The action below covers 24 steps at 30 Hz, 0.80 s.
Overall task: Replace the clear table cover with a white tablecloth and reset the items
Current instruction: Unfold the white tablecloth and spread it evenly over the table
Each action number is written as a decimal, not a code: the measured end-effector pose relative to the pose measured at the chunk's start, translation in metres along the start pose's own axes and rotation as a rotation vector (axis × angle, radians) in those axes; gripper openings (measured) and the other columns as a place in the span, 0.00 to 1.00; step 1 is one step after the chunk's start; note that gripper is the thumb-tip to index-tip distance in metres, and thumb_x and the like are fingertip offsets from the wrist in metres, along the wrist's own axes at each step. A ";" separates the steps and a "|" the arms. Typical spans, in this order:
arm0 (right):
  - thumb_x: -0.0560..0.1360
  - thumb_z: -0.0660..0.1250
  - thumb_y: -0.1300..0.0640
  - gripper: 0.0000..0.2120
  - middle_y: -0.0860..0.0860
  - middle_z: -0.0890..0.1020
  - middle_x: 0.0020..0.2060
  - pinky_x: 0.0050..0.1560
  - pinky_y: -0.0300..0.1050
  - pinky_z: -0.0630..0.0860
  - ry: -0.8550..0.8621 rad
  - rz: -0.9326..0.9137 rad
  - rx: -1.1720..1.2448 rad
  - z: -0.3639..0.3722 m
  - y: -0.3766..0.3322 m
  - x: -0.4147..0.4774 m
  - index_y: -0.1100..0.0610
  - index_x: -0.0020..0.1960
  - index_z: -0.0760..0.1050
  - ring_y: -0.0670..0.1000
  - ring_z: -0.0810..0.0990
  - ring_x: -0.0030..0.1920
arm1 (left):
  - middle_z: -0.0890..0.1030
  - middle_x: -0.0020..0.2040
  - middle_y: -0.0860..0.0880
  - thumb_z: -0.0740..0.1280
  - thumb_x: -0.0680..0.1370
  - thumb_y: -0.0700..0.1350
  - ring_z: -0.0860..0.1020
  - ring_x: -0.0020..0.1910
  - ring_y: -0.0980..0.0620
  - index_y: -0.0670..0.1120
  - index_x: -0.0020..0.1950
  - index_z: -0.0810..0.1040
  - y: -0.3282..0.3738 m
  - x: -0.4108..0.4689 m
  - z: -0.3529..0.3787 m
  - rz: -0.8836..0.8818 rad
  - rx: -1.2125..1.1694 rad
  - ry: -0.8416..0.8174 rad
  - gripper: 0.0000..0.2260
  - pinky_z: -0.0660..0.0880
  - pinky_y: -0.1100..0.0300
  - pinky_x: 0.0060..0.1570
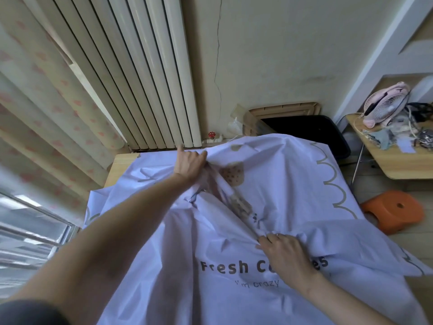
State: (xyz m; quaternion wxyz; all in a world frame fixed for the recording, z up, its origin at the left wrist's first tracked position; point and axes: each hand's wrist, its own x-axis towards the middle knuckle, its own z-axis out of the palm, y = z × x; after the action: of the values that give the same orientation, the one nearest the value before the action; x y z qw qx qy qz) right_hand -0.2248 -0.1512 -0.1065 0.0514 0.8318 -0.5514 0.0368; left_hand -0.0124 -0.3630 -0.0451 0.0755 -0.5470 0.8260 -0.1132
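Gripping creased white tablecloth (288, 184): left hand (190, 165) pinches far fold, right hand (284, 252) clutches near ridge.

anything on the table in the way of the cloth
Nothing visible: the white printed tablecloth already drapes the light wooden table. Left hand and right hand grip its bunched folds. Underneath is hidden.

white ribbed radiator (150, 73) on back wall, small red valve (211, 134) at its foot, heart-print curtain (46, 95) left, window (28, 226) below it, orange stool (396, 211) on floor right, pink fan (386, 104) lying on cluttered side table (410, 168), black container (316, 130) by wall
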 end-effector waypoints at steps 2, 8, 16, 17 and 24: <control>0.79 0.59 0.51 0.19 0.47 0.75 0.23 0.22 0.36 0.68 0.117 0.036 0.041 -0.003 0.011 -0.007 0.52 0.31 0.75 0.47 0.76 0.22 | 0.83 0.46 0.44 0.56 0.81 0.45 0.79 0.46 0.45 0.46 0.53 0.73 -0.016 0.004 -0.004 -0.068 -0.007 0.006 0.08 0.62 0.53 0.59; 0.82 0.45 0.47 0.29 0.47 0.74 0.22 0.20 0.38 0.66 0.273 0.086 0.005 -0.022 0.038 -0.020 0.52 0.31 0.75 0.48 0.77 0.23 | 0.81 0.48 0.40 0.58 0.79 0.43 0.78 0.48 0.41 0.45 0.52 0.77 -0.033 -0.002 0.001 -0.242 -0.121 -0.026 0.09 0.64 0.54 0.53; 0.71 0.58 0.31 0.25 0.49 0.81 0.31 0.37 0.38 0.69 -0.365 0.390 0.724 -0.043 0.045 -0.005 0.51 0.37 0.81 0.46 0.80 0.36 | 0.79 0.55 0.46 0.60 0.79 0.43 0.76 0.55 0.46 0.47 0.56 0.77 -0.020 0.002 -0.009 -0.131 0.119 -0.305 0.09 0.66 0.51 0.60; 0.75 0.61 0.38 0.16 0.46 0.83 0.35 0.42 0.38 0.72 -0.344 0.487 0.850 -0.048 0.054 0.001 0.46 0.39 0.81 0.44 0.81 0.40 | 0.78 0.57 0.46 0.60 0.80 0.45 0.75 0.57 0.46 0.47 0.59 0.76 -0.017 0.005 -0.012 -0.126 0.162 -0.321 0.10 0.65 0.47 0.63; 0.71 0.57 0.30 0.24 0.43 0.76 0.63 0.67 0.47 0.62 -0.662 0.623 0.443 -0.049 0.115 -0.013 0.40 0.62 0.74 0.50 0.71 0.66 | 0.67 0.69 0.44 0.59 0.79 0.56 0.65 0.68 0.44 0.45 0.72 0.62 0.075 0.022 -0.022 0.396 0.002 -0.196 0.25 0.63 0.48 0.64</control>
State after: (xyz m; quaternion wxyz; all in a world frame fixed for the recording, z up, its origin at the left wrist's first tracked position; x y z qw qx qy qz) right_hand -0.3356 -0.1776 -0.0541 -0.3174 0.5858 -0.7391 -0.0994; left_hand -0.0930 -0.3528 -0.0439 0.1766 -0.3825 0.9059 -0.0432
